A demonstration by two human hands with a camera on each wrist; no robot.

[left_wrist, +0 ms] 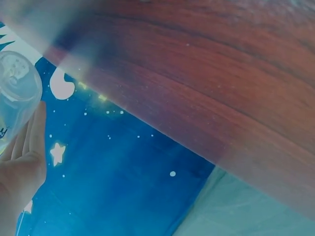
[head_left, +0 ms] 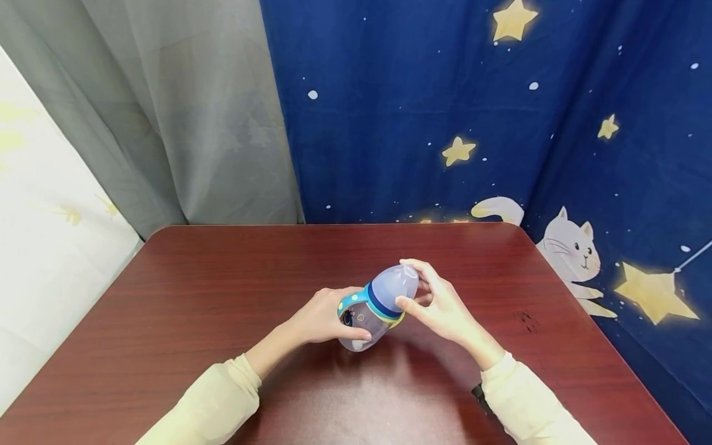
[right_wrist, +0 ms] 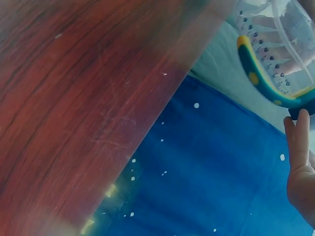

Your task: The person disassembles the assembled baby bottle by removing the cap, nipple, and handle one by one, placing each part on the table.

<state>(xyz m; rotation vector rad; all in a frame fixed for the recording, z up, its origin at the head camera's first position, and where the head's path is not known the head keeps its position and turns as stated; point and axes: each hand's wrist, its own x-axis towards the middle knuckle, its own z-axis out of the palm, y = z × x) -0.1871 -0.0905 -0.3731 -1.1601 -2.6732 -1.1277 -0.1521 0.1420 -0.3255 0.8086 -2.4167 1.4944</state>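
A clear baby bottle [head_left: 379, 332] with a blue handle [head_left: 351, 300] tilts over the table, its top leaning to the right. My left hand [head_left: 321, 318] grips the body, thumb across the front. Over the bottle's top sits a translucent lilac cap [head_left: 394, 285], which my right hand [head_left: 445, 309] holds between thumb and fingers. In the left wrist view the bottle's round base [left_wrist: 18, 81] shows beside the left hand [left_wrist: 23, 169]. The right wrist view has the yellow-spotted handle [right_wrist: 256, 78] and a row of printed marks, with the right hand [right_wrist: 300, 157] at the collar.
A reddish-brown wooden table [head_left: 222, 272] with rounded far corners lies under both hands. Behind it hang a grey curtain [head_left: 217, 123] and a blue star-patterned curtain [head_left: 389, 123]. Dark scuffs [head_left: 525, 320] mark the tabletop at the right.
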